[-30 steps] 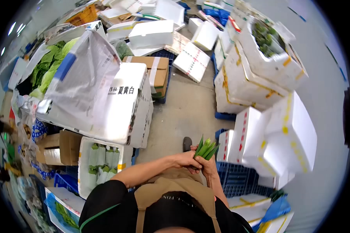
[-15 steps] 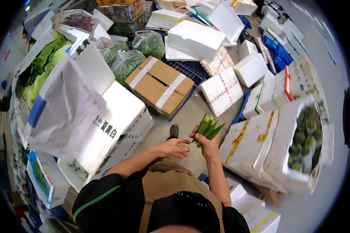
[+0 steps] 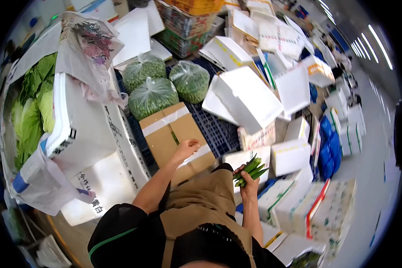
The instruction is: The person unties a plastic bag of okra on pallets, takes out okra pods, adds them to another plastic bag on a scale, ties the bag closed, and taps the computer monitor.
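Observation:
A bunch of green okra pods [image 3: 256, 167] sticks out of my right hand [image 3: 249, 182], whose fingers are wrapped round it. My left hand [image 3: 186, 149] hovers over the taped cardboard box [image 3: 158, 142], its fingers loosely bent and apart, with nothing visible in them. Just beyond that hand, a thin green sliver shows in the gap between the box's top flaps. White tape strips cross the box at both ends.
Behind the box sit several clear bags of green pods [image 3: 152, 97] on a blue plastic pallet [image 3: 216, 127]. White foam boxes [image 3: 248, 99] are heaped at the back and right. At left, leafy greens [image 3: 33, 111] fill a foam box. Stacked crates [image 3: 187, 27] stand behind.
My view and body have shifted towards the cardboard box. My left hand has moved away from the okra to over the box, while my right hand keeps hold of the bunch.

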`<state>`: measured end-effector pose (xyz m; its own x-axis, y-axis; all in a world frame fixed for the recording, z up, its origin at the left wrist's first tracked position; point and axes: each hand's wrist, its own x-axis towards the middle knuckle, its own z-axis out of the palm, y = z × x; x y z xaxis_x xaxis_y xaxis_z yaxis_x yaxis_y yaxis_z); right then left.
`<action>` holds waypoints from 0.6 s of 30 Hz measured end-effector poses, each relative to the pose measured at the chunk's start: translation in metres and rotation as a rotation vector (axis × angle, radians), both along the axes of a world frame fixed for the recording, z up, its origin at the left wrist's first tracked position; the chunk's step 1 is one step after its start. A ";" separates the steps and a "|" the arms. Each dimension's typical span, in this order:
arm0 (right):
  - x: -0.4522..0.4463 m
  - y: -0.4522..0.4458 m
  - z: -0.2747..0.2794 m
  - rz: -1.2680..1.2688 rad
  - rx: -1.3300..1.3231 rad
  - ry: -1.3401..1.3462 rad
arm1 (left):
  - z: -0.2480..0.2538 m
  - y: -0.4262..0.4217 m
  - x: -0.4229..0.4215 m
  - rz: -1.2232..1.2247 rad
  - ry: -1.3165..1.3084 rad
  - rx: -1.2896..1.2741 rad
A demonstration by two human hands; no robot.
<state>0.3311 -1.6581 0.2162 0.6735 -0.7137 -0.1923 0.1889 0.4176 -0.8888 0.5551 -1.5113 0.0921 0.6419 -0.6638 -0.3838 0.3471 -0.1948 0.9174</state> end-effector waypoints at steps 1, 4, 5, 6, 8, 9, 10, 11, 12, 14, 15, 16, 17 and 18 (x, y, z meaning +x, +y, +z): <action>0.020 -0.018 -0.002 0.021 0.011 -0.020 | -0.005 -0.010 0.022 0.060 -0.005 0.039; 0.090 -0.068 -0.002 0.134 0.030 -0.048 | -0.046 -0.039 0.100 0.237 -0.024 0.108; 0.116 -0.087 -0.004 0.179 0.022 -0.044 | -0.057 -0.048 0.129 0.293 -0.039 0.128; 0.142 -0.105 -0.007 0.222 0.015 -0.035 | -0.065 -0.057 0.158 0.330 -0.030 0.111; 0.199 -0.141 -0.012 0.298 0.014 -0.006 | -0.079 -0.080 0.216 0.434 -0.103 0.091; 0.232 -0.160 -0.014 0.334 0.000 0.040 | -0.090 -0.096 0.249 0.494 -0.098 0.094; 0.269 -0.182 -0.019 0.370 -0.019 0.044 | -0.077 -0.109 0.282 0.458 -0.056 0.138; 0.305 -0.202 -0.026 0.405 -0.031 0.053 | -0.060 -0.119 0.311 0.418 -0.008 0.186; 0.344 -0.221 -0.035 0.415 -0.035 0.052 | -0.062 -0.134 0.341 0.430 0.005 0.204; 0.434 -0.271 -0.067 0.491 -0.105 0.064 | -0.091 -0.168 0.408 0.539 -0.107 0.178; 0.475 -0.293 -0.089 0.518 -0.130 0.095 | -0.111 -0.184 0.428 0.580 -0.144 0.177; 0.515 -0.303 -0.099 0.499 -0.120 0.083 | -0.125 -0.199 0.450 0.597 -0.088 0.219; 0.562 -0.310 -0.108 0.484 -0.111 0.062 | -0.132 -0.211 0.477 0.619 -0.041 0.260; 0.606 -0.321 -0.121 0.517 -0.151 0.041 | -0.137 -0.223 0.501 0.645 0.008 0.301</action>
